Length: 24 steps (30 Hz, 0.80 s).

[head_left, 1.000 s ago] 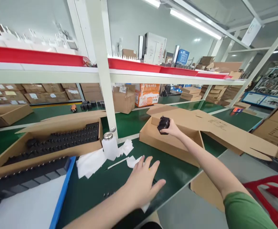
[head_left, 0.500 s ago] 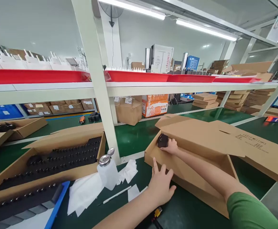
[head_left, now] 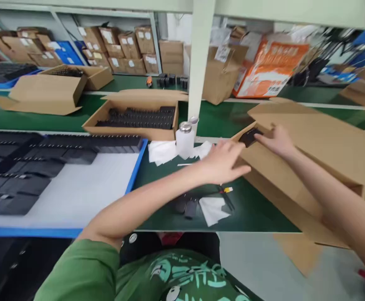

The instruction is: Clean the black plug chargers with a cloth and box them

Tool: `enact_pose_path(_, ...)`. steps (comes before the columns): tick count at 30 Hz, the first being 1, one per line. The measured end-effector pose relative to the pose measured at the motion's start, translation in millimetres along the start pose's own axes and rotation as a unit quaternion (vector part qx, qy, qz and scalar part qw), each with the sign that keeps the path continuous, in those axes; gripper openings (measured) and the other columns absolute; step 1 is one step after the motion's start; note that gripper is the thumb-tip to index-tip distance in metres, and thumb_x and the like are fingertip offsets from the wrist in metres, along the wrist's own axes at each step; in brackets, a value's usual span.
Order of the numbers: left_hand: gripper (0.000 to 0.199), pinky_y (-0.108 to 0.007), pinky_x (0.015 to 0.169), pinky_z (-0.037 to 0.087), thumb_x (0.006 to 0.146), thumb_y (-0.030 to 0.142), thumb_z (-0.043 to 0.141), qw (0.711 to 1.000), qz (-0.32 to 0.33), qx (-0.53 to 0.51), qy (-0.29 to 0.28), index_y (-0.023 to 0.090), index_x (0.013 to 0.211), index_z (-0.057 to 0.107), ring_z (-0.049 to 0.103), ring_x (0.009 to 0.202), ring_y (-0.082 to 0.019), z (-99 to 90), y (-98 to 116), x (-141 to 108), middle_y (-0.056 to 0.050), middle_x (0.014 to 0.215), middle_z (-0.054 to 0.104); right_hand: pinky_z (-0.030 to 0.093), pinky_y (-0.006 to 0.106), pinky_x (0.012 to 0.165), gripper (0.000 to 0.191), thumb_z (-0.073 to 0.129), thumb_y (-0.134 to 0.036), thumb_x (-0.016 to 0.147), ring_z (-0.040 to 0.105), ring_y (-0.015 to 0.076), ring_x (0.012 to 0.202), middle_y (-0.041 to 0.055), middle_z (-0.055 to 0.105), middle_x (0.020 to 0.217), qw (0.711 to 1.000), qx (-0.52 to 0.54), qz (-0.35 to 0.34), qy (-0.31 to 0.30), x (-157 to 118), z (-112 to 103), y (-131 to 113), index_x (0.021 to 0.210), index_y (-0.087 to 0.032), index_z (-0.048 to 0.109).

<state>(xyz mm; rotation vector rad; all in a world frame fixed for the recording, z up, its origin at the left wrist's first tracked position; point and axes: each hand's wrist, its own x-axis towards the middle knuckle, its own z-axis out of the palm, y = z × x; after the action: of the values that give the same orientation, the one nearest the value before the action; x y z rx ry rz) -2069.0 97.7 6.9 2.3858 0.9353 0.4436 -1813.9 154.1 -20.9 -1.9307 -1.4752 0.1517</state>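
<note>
My right hand (head_left: 278, 141) is inside the open cardboard box (head_left: 276, 175), slightly blurred, with its thumb and fingers apart. Its thumb reaches to the edge of a black block (head_left: 249, 136) lying in the box's far left corner; whether they touch I cannot tell. Over the workbench just left of the box is my left hand (head_left: 224, 162), fingers spread and holding nothing. Below it on the bench are two small dark blocks (head_left: 190, 209), a cable with a yellow connector (head_left: 228, 190) and a white wipe (head_left: 213, 210).
A white pump bottle (head_left: 185, 141) stands by the shelf post (head_left: 200, 62), with wipes (head_left: 162, 151) beside it. To the left is a blue-rimmed tray (head_left: 137, 165) of black blocks. Behind it sits a cardboard box (head_left: 128, 133) of similar blocks.
The view has tilted down and swung left. My right hand has loosened from the black block and drawn back slightly; the block stays in the corner. My left hand remains beside the box.
</note>
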Motion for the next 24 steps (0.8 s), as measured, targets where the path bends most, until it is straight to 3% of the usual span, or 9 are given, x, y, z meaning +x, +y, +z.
enact_pose_path(3,0.053,-0.048,0.116,0.041,0.096,0.051,0.054,0.987,-0.025,-0.052,0.147,0.024,0.140,0.048,0.048,0.140,-0.030,-41.1,-24.9,-80.9,-0.012,0.148,0.053,0.049,0.040,0.081,0.090,0.067,-0.054,0.080,0.064,0.0197,0.103,0.0173,0.039,0.151,0.995,0.031,-0.062,-0.066,-67.5,-27.2,-31.0,0.153,-0.013,0.035)
enact_pose_path(5,0.057,-0.045,0.115,0.043,0.090,0.049,0.062,0.978,-0.088,-0.091,0.167,0.028,0.141,0.048,0.048,0.140,-0.028,-41.2,-45.0,-136.1,-0.008,0.148,0.053,0.053,0.040,0.079,0.078,0.063,-0.053,0.087,0.064,0.0183,0.097,0.0164,0.045,0.146,0.976,0.039,-0.196,-0.083,-135.0,-29.4,-53.4,0.151,-0.017,0.037)
enact_pose_path(6,0.063,-0.046,0.116,0.042,0.086,0.046,0.067,0.971,-0.119,-0.129,0.159,0.029,0.144,0.046,0.048,0.141,-0.028,-32.5,-56.0,-159.1,-0.008,0.149,0.052,0.055,0.038,0.074,0.072,0.062,-0.054,0.089,0.064,0.0177,0.090,0.0160,0.052,0.138,0.964,0.042,-0.238,-0.114,-170.7,-23.0,-64.1,0.148,-0.019,0.041)
enact_pose_path(8,0.071,-0.052,0.115,0.042,0.083,0.036,0.067,0.957,-0.166,-0.195,0.138,0.027,0.148,0.041,0.052,0.138,-0.029,-3.1,-76.7,-191.9,-0.012,0.149,0.052,0.060,0.043,0.078,0.071,0.057,-0.056,0.093,0.064,0.0278,0.106,0.0187,0.052,0.137,0.959,0.030,-0.230,-0.164,-235.8,4.1,-83.0,0.150,-0.019,0.038)
enact_pose_path(11,0.071,-0.056,0.108,0.049,0.085,0.025,0.053,0.943,-0.190,-0.240,0.135,0.017,0.152,0.033,0.061,0.129,-0.031,46.4,-95.2,-212.8,-0.021,0.144,0.056,0.054,0.060,0.093,0.091,0.057,-0.064,0.090,0.049,0.0417,0.130,0.0254,0.042,0.145,0.987,0.012,-0.135,-0.089,-299.0,63.8,-105.6,0.157,-0.016,0.021)
enact_pose_path(14,0.068,-0.051,0.109,0.049,0.086,0.019,0.043,0.930,-0.189,-0.278,0.148,0.017,0.153,0.028,0.062,0.129,-0.026,76.6,-96.2,-221.5,-0.020,0.142,0.058,0.049,0.064,0.096,0.104,0.059,-0.071,0.085,0.044,0.0446,0.131,0.0280,0.035,0.150,0.997,0.012,-0.080,-0.013,-320.2,115.4,-126.6,0.159,-0.014,0.012)
enact_pose_path(17,0.070,-0.046,0.110,0.050,0.086,0.015,0.038,0.922,-0.171,-0.311,0.155,0.020,0.154,0.024,0.057,0.135,-0.022,87.3,-93.6,-233.3,-0.017,0.145,0.057,0.042,0.070,0.098,0.100,0.066,-0.070,0.079,0.042,0.0464,0.129,0.0271,0.035,0.149,0.999,0.021,-0.030,0.038,-319.8,143.4,-144.4,0.155,-0.017,0.028)
enact_pose_path(21,0.069,-0.045,0.112,0.050,0.085,0.010,0.037,0.911,-0.151,-0.336,0.185,0.024,0.151,0.025,0.058,0.134,-0.020,86.2,-100.1,-252.6,-0.014,0.142,0.060,0.033,0.076,0.100,0.062,0.073,-0.049,0.075,0.040,0.0461,0.128,0.0224,0.042,0.140,0.992,0.092,0.029,0.078,-314.7,152.8,-152.1,0.128,-0.020,0.059)
enact_pose_path(24,0.057,-0.048,0.115,0.047,0.093,0.015,0.037,0.893,-0.148,-0.347,0.244,0.027,0.148,0.029,0.055,0.137,-0.021,77.8,-101.9,-267.5,-0.013,0.145,0.055,0.037,0.068,0.106,0.051,0.072,-0.045,0.072,0.046,0.0390,0.124,0.0176,0.048,0.132,0.985,0.143,0.035,0.092,-311.8,143.3,-148.6,0.115,-0.021,0.061)
